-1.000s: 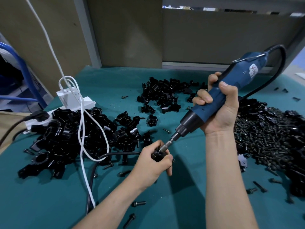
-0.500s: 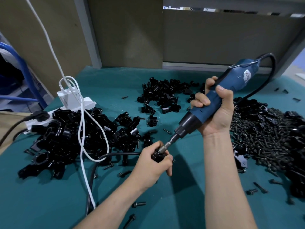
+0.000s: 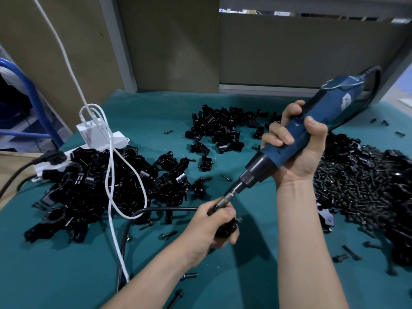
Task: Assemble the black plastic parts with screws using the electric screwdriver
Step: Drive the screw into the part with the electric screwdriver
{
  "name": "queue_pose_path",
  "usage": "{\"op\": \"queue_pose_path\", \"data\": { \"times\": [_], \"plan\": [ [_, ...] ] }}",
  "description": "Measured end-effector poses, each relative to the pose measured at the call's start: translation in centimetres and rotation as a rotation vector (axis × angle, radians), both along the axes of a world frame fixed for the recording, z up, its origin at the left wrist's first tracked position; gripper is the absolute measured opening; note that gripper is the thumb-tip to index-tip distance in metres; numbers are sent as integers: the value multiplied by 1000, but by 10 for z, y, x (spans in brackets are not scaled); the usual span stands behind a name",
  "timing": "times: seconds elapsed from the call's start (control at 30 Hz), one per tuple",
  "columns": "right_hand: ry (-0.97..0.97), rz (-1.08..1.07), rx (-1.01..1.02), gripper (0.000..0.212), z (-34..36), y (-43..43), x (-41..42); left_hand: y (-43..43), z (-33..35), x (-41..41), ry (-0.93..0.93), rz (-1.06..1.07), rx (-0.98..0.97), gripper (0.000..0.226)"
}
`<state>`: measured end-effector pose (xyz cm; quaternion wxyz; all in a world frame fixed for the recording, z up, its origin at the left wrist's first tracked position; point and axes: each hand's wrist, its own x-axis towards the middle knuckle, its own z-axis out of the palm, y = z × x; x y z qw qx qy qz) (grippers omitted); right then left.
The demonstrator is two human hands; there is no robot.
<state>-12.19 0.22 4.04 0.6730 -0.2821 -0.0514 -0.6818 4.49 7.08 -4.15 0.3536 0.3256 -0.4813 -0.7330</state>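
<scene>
Left hand [image 3: 207, 226] grips a small black plastic part [image 3: 225, 228], left of the loose screw heap [image 3: 356, 186]. Right hand [image 3: 298, 152] wraps the blue electric screwdriver [image 3: 330, 112]. Its bit [image 3: 231, 194] stays engaged, tip now hidden by the thumb, so the screw is probably still driving. The tool's long axis slants, tip down-left into the part.

Table [image 3: 66, 275]: plain teal covering. Electric screwdriver [image 3: 334, 103]: blue body, black nose, white label. Plastic parts [image 3: 89, 184]: glossy black. Screws [image 3: 361, 190]: black. Power strip [image 3: 120, 141] and cable [image 3: 110, 175]: white. Back panels [image 3: 174, 41]: dull olive-brown.
</scene>
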Motion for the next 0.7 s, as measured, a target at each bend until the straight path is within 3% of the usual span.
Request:
{"op": "queue_pose_path", "data": {
  "times": [0.23, 0.43, 0.57, 0.7],
  "plan": [
    [20, -44, -4, 49, 5, 5, -11, -6, 2, 4, -2, -214, 57, 27],
    [-146, 78, -27, 45, 13, 12, -26, -10, 1, 11, 53, -125, 74, 19],
    [-81, -53, 59, 48, 12, 16, -33, -14, 3, 9, 83, -46, 101, 20],
    [91, -225, 165, 14, 14, 17, -25, -14, 6, 10, 81, 1, 98, 25]
  ]
}}
